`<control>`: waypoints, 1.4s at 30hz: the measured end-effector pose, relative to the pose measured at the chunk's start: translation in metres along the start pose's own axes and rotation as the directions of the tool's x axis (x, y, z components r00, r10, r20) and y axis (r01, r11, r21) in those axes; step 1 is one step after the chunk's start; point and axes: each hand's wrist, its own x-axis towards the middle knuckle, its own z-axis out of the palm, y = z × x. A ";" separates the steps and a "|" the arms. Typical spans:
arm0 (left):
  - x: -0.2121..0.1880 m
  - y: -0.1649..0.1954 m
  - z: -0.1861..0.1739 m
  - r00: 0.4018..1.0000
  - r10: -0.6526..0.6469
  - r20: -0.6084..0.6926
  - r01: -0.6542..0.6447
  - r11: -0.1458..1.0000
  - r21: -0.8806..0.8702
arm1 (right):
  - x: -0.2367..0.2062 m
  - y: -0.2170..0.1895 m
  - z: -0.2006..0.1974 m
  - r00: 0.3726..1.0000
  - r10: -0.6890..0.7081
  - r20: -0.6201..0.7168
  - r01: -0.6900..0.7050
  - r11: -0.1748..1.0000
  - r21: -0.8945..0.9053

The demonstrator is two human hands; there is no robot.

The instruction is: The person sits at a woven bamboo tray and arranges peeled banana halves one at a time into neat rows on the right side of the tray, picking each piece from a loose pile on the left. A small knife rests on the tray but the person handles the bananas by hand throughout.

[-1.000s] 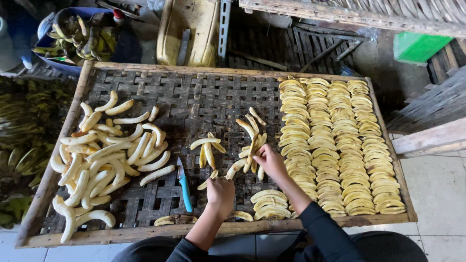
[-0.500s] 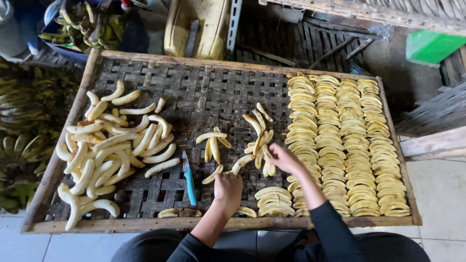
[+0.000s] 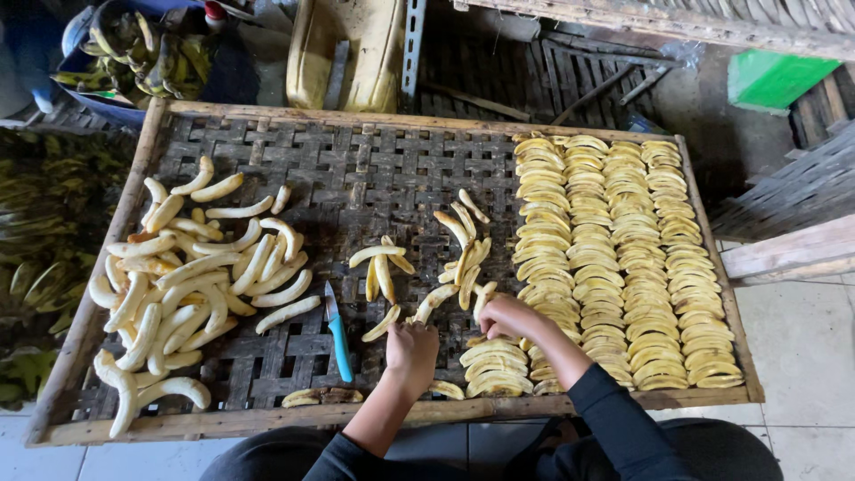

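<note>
My left hand (image 3: pixel 411 347) is curled near the front edge of a woven tray (image 3: pixel 356 169), gripping one end of a pale banana slice (image 3: pixel 434 303). My right hand (image 3: pixel 509 316) sits just right of it, palm down, fingertips pinching another slice (image 3: pixel 485 294) beside a small stack of slices (image 3: pixel 494 365). Loose slices (image 3: pixel 463 240) lie just beyond both hands. A blue-handled knife (image 3: pixel 337 331) rests on the tray left of my left hand. Peeled whole bananas (image 3: pixel 187 276) are piled at the tray's left end. Neat rows of slices (image 3: pixel 614 249) fill its right end.
A basin of green banana peels (image 3: pixel 142 53) and a yellow jerrycan (image 3: pixel 347 44) stand beyond the tray. Green banana bunches (image 3: pixel 36 232) lie on the left. A green box (image 3: pixel 770 80) and wooden planks (image 3: pixel 793 249) are on the right.
My right hand has drawn back from the loose slices toward the front stack, closer to my left hand. The view has shifted slightly.
</note>
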 end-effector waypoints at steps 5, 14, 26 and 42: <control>0.003 0.000 0.004 1.000 -0.001 -0.009 0.001 1.000 -0.010 | 0.000 0.014 -0.012 0.957 0.123 -0.264 -0.064 0.973 0.221; 0.002 0.000 0.001 0.998 -0.050 0.029 0.050 0.999 -0.006 | 0.019 -0.002 -0.026 0.615 0.226 -0.755 -0.049 0.967 0.249; 0.005 0.003 0.002 0.997 0.068 -0.024 -0.069 0.997 -0.032 | 0.053 -0.011 -0.078 0.888 -0.158 -0.431 0.002 0.940 -0.340; 0.006 0.006 0.011 0.997 0.074 -0.035 -0.076 0.994 -0.073 | -0.004 0.023 0.003 0.976 -0.021 -0.218 0.060 0.983 0.173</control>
